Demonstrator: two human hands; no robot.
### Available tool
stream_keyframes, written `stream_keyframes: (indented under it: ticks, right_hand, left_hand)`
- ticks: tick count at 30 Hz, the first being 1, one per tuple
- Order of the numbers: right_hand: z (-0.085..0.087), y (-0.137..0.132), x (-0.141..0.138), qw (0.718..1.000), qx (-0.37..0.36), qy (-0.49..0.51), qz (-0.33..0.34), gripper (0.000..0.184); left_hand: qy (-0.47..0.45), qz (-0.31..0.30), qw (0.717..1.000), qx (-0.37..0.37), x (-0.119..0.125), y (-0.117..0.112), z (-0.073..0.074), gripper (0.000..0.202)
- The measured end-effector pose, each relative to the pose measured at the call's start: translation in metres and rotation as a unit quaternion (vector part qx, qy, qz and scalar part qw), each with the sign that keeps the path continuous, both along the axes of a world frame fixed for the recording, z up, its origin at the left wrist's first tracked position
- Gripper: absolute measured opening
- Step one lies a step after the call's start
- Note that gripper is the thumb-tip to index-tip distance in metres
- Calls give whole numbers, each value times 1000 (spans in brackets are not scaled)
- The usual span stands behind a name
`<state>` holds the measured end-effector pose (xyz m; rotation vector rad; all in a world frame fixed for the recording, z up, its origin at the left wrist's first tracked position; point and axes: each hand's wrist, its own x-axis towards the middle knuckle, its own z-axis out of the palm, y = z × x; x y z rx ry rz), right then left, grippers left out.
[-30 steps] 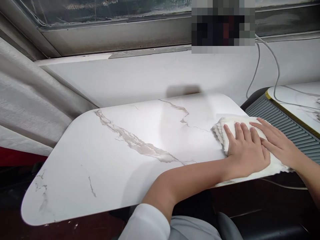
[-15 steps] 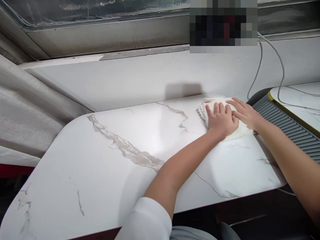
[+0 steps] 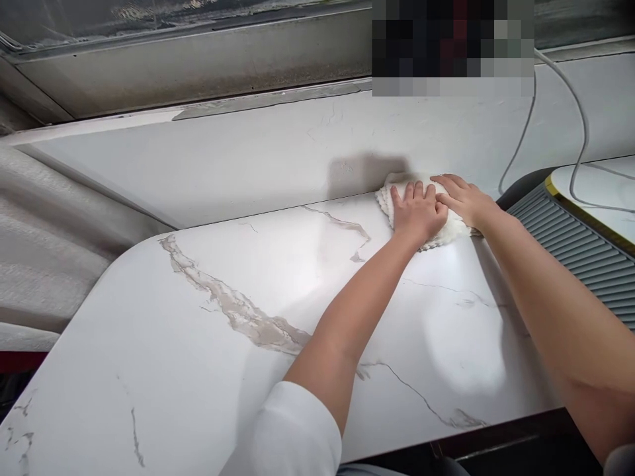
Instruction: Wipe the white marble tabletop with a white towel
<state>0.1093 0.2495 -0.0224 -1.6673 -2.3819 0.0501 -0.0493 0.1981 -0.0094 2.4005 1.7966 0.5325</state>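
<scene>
A white folded cloth (image 3: 449, 231) lies at the far right corner of a white marble-patterned table (image 3: 208, 330), up against the white wall. My left hand (image 3: 417, 213) presses flat on the cloth with its fingers stretched toward the wall. Beside it my right hand (image 3: 459, 197) also lies flat on the cloth, fingers pointing left and partly overlapping the left hand. Both arms reach across the tabletop from the near edge.
A grey ribbed panel (image 3: 580, 254) and a second marble top with a gold rim (image 3: 602, 198) stand to the right. White cables (image 3: 575, 132) hang down the wall. A window frame (image 3: 198, 66) runs along the top, and grey fabric (image 3: 44, 251) lies at the left.
Both hands have slid the cloth away from the near right edge of the table to its far right corner against the wall.
</scene>
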Motion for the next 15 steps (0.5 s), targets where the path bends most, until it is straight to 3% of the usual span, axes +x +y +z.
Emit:
stream_keyframes:
  ticks: [7, 15]
  right_hand:
    - [14, 0, -15, 993, -75, 27, -89, 64]
    - [10, -21, -7, 993, -29, 64, -96, 64]
  left_hand:
    - [5, -5, 1000, 0, -3, 6, 0, 56]
    - [31, -28, 999, -6, -3, -4, 0, 57]
